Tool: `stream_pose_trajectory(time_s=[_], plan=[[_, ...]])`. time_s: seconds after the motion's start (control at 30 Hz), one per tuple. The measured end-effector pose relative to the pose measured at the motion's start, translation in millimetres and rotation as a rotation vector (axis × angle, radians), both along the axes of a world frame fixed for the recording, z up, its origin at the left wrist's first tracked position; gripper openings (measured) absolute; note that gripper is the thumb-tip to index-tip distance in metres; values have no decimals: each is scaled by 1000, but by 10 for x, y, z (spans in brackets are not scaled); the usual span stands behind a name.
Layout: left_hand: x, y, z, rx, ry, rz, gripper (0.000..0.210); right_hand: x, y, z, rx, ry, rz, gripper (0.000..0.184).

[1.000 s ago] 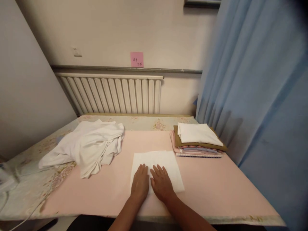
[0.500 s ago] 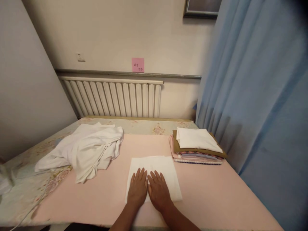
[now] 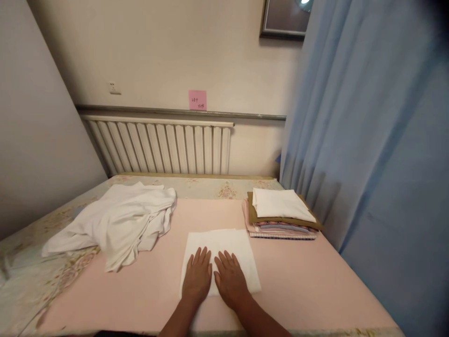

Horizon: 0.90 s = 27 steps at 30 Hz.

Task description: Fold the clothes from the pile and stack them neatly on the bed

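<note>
A white cloth (image 3: 240, 248), folded into a flat rectangle, lies on the pink sheet (image 3: 150, 290) in front of me. My left hand (image 3: 197, 276) rests palm down on its left half, fingers stretched out. Beside it, my right hand (image 3: 230, 278) lies flat on the same cloth with its fingers extended. A narrow gap separates the two hands. Neither hand grips anything. Part of the cloth is hidden under the palms.
At the left lies a loose heap of white fabric (image 3: 129, 220). A stack of folded cloths (image 3: 280, 227), topped by a white folded cloth (image 3: 282, 203), sits at the right. Behind are a radiator (image 3: 157, 147) and wall; a blue curtain (image 3: 351, 117) hangs along the right side.
My hands have moved slightly apart, widening the gap between them; both stay flat on the cloth. The whole view has shifted a little.
</note>
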State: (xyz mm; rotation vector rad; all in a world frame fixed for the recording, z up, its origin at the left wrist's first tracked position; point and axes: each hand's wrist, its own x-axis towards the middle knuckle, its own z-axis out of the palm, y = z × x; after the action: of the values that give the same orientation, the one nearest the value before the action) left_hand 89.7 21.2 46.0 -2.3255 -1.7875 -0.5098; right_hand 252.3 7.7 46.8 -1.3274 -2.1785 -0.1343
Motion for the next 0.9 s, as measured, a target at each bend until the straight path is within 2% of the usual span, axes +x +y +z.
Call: stream_pose_trajectory(time_s=[0.37,0.7,0.9], plan=[[26,-18,70,-14,-7,9,47,294,-16,71,14,-79,-95,38],[14,5,31,-5,-22,2,47,567,-2,-11,9,-77,-201,40],[23,17,39,-28,-14,-2,48,711,-59,-125,7,-54,-284,42]])
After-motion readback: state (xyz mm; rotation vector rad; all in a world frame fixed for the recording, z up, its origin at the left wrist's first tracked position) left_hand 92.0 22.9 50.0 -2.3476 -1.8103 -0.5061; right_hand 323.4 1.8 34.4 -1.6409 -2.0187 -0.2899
